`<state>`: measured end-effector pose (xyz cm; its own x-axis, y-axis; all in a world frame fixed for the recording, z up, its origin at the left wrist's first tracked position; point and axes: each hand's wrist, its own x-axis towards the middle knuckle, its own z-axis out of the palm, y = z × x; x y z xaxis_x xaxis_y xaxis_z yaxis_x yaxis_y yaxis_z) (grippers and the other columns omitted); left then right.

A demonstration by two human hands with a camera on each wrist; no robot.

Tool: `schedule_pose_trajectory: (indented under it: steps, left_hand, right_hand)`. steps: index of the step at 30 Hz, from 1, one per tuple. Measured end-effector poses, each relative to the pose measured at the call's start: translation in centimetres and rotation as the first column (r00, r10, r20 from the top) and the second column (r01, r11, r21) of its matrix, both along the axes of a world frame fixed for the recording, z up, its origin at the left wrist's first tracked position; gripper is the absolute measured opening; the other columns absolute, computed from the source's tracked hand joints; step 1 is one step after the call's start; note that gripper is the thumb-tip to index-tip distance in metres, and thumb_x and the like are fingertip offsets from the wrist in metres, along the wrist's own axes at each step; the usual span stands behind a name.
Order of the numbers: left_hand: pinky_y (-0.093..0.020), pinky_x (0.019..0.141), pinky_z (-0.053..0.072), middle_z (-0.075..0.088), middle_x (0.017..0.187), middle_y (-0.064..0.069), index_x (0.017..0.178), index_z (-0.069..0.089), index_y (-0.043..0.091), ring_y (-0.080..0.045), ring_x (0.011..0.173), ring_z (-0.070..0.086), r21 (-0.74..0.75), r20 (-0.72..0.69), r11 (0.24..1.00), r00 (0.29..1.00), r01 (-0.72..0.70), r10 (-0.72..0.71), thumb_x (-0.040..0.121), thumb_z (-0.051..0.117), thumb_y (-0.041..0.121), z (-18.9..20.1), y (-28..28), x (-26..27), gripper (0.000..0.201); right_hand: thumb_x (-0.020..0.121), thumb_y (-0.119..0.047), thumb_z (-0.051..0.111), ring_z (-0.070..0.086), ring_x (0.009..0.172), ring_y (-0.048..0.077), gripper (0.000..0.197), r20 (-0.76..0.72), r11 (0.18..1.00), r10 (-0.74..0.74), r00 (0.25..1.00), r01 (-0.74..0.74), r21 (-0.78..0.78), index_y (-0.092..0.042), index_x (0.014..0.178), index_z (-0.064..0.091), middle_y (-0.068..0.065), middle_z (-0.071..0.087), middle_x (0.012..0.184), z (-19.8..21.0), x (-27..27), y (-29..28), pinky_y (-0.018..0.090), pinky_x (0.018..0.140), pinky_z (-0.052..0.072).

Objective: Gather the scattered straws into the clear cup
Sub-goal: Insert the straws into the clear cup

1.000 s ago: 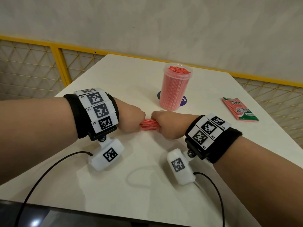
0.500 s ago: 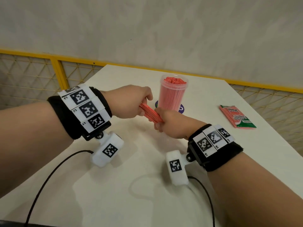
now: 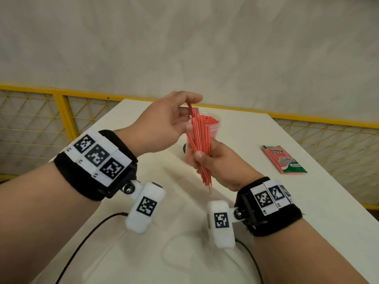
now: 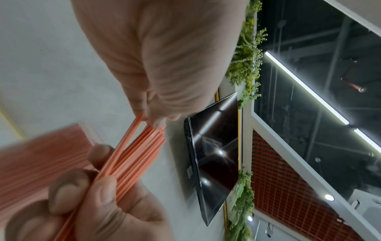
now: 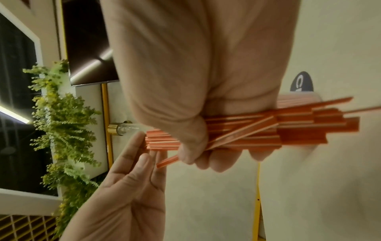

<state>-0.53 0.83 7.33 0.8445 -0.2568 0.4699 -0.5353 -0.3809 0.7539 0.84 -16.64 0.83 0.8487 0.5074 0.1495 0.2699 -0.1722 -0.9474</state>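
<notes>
A bundle of thin red straws (image 3: pixel 202 140) stands nearly upright above the white table (image 3: pixel 266 201), held in front of the clear cup (image 3: pixel 217 125). The cup is packed with more red straws. My right hand (image 3: pixel 205 158) grips the bundle around its lower half, fingers wrapped round it (image 5: pixel 206 154). My left hand (image 3: pixel 190 107) is at the top end, its fingers (image 5: pixel 144 151) fairly straight against the straw tips (image 4: pixel 152 120). The straw ends are uneven, and one straw sticks out sideways (image 5: pixel 167 161). The cup's lower part is hidden behind my hands.
A green and red straw packet (image 3: pixel 284 159) lies to the right on the table. A dark round sticker (image 3: pixel 184 148) sits under the cup. Yellow mesh railing (image 3: pixel 61 111) borders the table's far and left sides. Black cables (image 3: pixel 82 242) trail over the near table edge.
The bundle has gone from lying on the table between both fists to being lifted and turned upright before the cup. My left hand has moved up to its top end.
</notes>
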Motion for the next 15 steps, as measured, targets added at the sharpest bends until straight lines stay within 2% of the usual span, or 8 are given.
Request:
schedule_pose_trajectory:
  steps: [2, 5, 7, 9, 11, 13, 15]
  left_hand:
    - [-0.016, 0.094, 0.047, 0.053, 0.135, -0.002, 0.129, 0.049, 0.021, -0.003, 0.120, 0.056, -0.038, -0.020, 0.997, 0.998, 0.061, -0.062, 0.089, 0.044, -0.019, -0.1, -0.9, -0.3, 0.057]
    - [-0.016, 0.099, 0.043, 0.052, 0.135, -0.012, 0.129, 0.047, 0.020, -0.009, 0.125, 0.053, -0.014, -0.017, 0.992, 0.992, 0.126, -0.127, 0.082, 0.032, -0.026, 0.0, -2.0, -0.8, 0.067]
    - [-0.017, 0.101, 0.042, 0.051, 0.133, -0.017, 0.126, 0.047, 0.021, -0.016, 0.123, 0.054, -0.016, -0.005, 0.987, 0.987, 0.160, -0.160, 0.075, 0.036, -0.020, 0.4, -2.8, -1.2, 0.066]
    - [-0.019, 0.098, 0.045, 0.051, 0.134, -0.014, 0.126, 0.047, 0.023, -0.019, 0.119, 0.055, -0.028, -0.005, 0.986, 0.987, 0.163, -0.163, 0.067, 0.036, -0.007, 0.7, -3.3, -1.6, 0.068]
    - [-0.026, 0.101, 0.045, 0.049, 0.135, -0.011, 0.129, 0.045, 0.025, -0.020, 0.120, 0.054, -0.013, 0.001, 0.989, 0.989, 0.148, -0.148, 0.062, 0.033, -0.004, 0.8, -3.5, -1.7, 0.073]
    - [-0.037, 0.106, 0.044, 0.048, 0.137, -0.008, 0.129, 0.044, 0.028, -0.022, 0.121, 0.054, 0.050, 0.022, 0.991, 0.992, 0.123, -0.125, 0.063, 0.034, -0.005, 0.3, -3.5, -1.7, 0.074]
    - [-0.053, 0.097, 0.048, 0.045, 0.140, 0.001, 0.130, 0.045, 0.033, -0.033, 0.117, 0.058, 0.136, 0.008, 0.986, 0.995, 0.100, -0.102, 0.070, 0.037, -0.014, -0.3, -3.4, -1.8, 0.077]
  right_hand:
    - [0.092, -0.014, 0.052, 0.052, 0.074, 0.017, 0.029, -0.034, 0.996, 0.052, 0.998, -0.049, 0.077, -0.008, 0.120, 0.049, 0.015, 0.050, 0.094, -0.1, -0.2, -0.2, 0.035, 0.071, 0.045]
    - [0.098, -0.002, 0.047, 0.051, 0.076, 0.019, 0.015, -0.008, 0.995, 0.052, 0.999, -0.051, 0.088, -0.012, 0.108, 0.052, 0.017, 0.050, 0.094, -0.3, -0.1, -0.2, 0.038, 0.073, 0.044]
    - [0.099, 0.001, 0.043, 0.049, 0.079, 0.022, 0.016, 0.006, 0.990, 0.040, 0.999, -0.040, 0.132, -0.011, 0.103, 0.053, 0.016, 0.049, 0.091, -0.3, 0.0, -0.3, 0.035, 0.073, 0.043]
    - [0.098, 0.001, 0.043, 0.051, 0.079, 0.018, 0.016, 0.016, 0.982, 0.027, 1.000, -0.030, 0.189, -0.012, 0.099, 0.053, 0.011, 0.052, 0.087, -0.2, 0.1, -0.3, 0.030, 0.074, 0.045]
    - [0.098, -0.001, 0.044, 0.057, 0.080, 0.014, 0.015, 0.030, 0.979, 0.017, 0.999, -0.023, 0.204, -0.012, 0.098, 0.053, 0.006, 0.055, 0.089, -0.3, 0.4, -0.3, 0.028, 0.077, 0.048]
    - [0.098, 0.000, 0.043, 0.059, 0.081, 0.020, 0.011, 0.037, 0.981, 0.018, 0.999, -0.025, 0.191, -0.007, 0.097, 0.052, 0.013, 0.055, 0.090, -0.7, 0.5, -0.4, 0.036, 0.082, 0.048]
    - [0.098, 0.001, 0.044, 0.061, 0.079, 0.023, 0.008, 0.016, 0.985, 0.027, 1.000, -0.030, 0.172, 0.000, 0.100, 0.051, 0.017, 0.057, 0.088, -1.2, 0.7, -0.5, 0.042, 0.083, 0.047]
